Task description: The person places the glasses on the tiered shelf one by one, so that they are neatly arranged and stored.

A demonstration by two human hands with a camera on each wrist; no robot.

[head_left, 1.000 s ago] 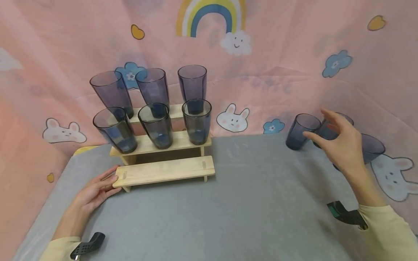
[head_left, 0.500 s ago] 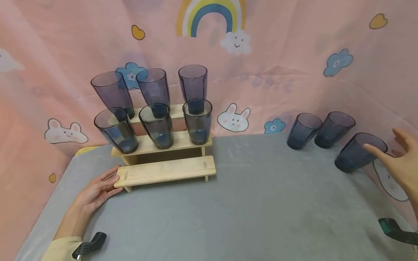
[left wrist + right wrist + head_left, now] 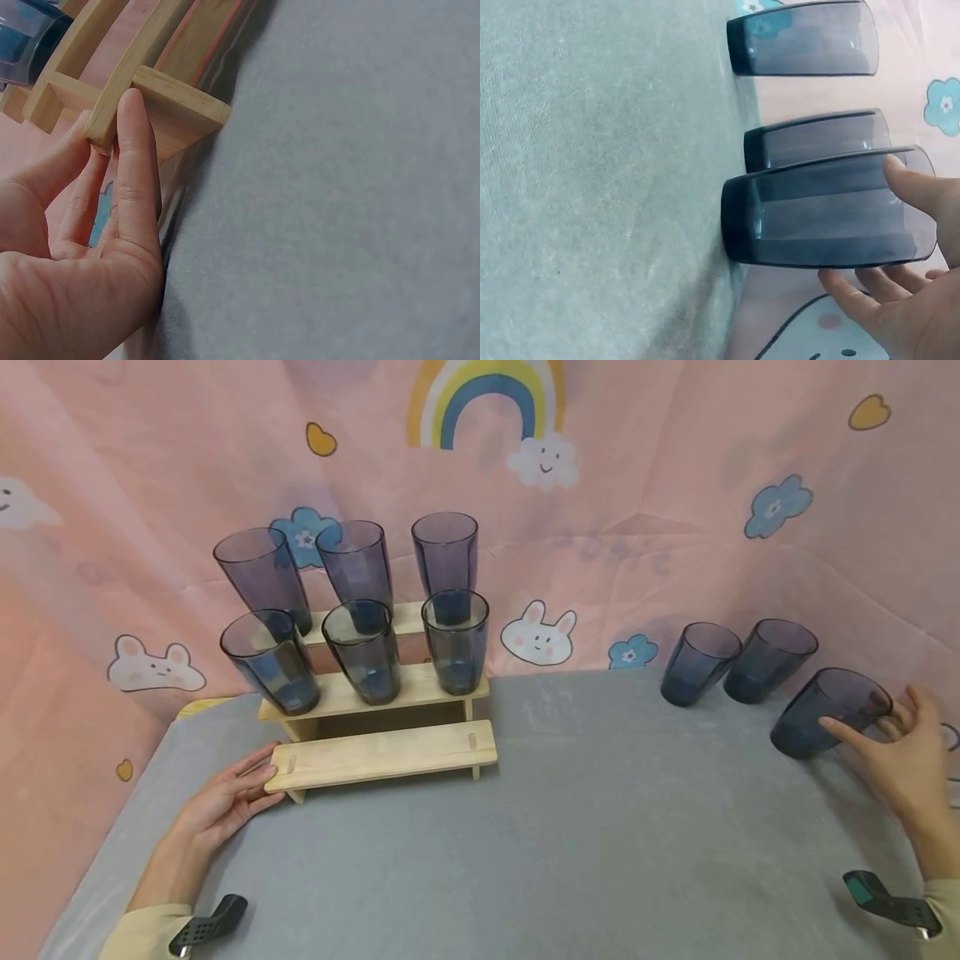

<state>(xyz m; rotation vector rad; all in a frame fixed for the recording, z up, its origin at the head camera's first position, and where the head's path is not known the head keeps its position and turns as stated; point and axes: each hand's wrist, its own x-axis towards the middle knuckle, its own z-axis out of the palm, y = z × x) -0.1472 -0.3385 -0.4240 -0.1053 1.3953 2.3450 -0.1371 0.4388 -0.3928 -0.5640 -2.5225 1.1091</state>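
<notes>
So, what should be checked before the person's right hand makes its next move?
1. Nearest glass standing on the table: ok.
2. Right hand around that glass's upper part: ok, thumb and fingers on opposite sides.
3. Grip firm enough to lift: cannot tell.
4. Left hand holding the front shelf: ok, pinching its left end.
5. Six glasses standing on the shelves behind: ok.

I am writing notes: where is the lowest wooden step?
In the head view, the lowest wooden step is left of centre, just in front of the middle tier, its left end held by the left grip.
</notes>
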